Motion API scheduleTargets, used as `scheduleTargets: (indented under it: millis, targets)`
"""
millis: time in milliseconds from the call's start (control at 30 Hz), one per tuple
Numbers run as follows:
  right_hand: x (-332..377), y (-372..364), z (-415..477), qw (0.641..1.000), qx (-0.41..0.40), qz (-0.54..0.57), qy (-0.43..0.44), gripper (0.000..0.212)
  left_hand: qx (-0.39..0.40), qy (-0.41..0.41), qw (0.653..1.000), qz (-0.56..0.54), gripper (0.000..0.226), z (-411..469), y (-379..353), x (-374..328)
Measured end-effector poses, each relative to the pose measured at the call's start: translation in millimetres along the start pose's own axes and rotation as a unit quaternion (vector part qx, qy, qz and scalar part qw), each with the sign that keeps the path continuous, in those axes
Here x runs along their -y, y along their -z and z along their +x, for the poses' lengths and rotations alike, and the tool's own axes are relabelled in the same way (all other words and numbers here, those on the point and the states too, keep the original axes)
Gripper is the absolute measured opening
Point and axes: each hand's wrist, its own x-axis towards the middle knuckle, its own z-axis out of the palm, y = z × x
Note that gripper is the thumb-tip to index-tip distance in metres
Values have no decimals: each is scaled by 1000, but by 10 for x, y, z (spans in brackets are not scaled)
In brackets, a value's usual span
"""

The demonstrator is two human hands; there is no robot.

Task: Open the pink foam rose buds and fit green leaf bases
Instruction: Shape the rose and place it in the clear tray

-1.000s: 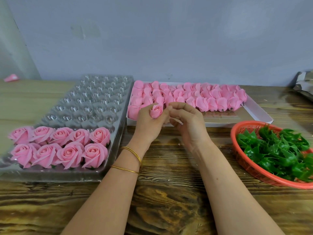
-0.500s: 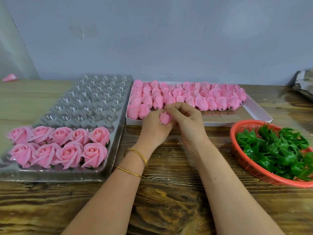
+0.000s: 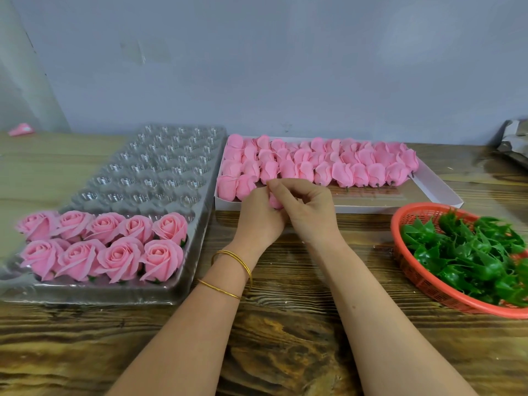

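- While the hands meet, the pink rose bud sits between them, largely hidden.
- Left hand grips it from 9 o'clock; right hand pinches it from 3 o'clock.
- Green leaf bases lie at 4 o'clock, well apart.

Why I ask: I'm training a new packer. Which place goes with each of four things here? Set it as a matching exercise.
Things: 1 opened roses; 2 closed buds; 3 leaf bases; 4 held bud.
Places: A red basket; B left hand and right hand; C clear tray; D white box.
Pairs: 1-C; 2-D; 3-A; 4-B.
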Motion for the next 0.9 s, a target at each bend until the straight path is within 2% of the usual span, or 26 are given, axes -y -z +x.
scheduleTargets:
  millis: [133, 333, 533, 767, 833, 900]
  targets:
    - [42, -6, -16, 1000, 8, 3, -13, 17, -8, 8, 1000, 0, 38, 11, 2, -22]
    - [68, -14, -38, 999, 6, -16, -45, 20, -20, 18, 998, -58, 20, 5, -19, -34]
    - [51, -14, -45, 997, 22, -61, -42, 32, -21, 20, 998, -52, 29, 34, -17, -11]
    - [12, -3, -49, 992, 64, -99, -50, 45, -10, 1, 994, -113, 34, 57, -29, 82]
    - [19, 36, -41, 991, 81, -81, -69, 44, 10, 29, 987, -156, 30, 62, -25, 94]
    - [50, 81, -25, 990, 96, -15, -105, 43, 32, 59, 975, -213, 16, 44, -11, 66]
